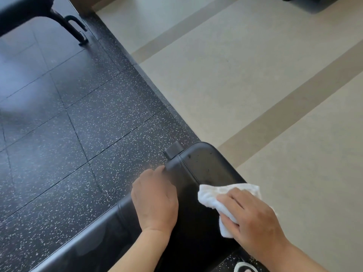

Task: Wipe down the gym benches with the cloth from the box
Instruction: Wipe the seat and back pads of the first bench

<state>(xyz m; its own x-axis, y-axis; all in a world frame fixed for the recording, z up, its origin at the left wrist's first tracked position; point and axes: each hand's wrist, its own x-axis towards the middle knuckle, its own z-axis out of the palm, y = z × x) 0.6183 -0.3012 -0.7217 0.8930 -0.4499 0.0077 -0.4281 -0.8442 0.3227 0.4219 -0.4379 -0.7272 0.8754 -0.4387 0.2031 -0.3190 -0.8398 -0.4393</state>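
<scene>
On a black padded vinyl gym bench [204, 167], the right hand [253, 218] presses a crumpled white cloth [214, 197], fingers curled around it. The left hand [155, 201] grips the bench's edge.

White cloth [214, 197] on black bench [208, 165]
</scene>
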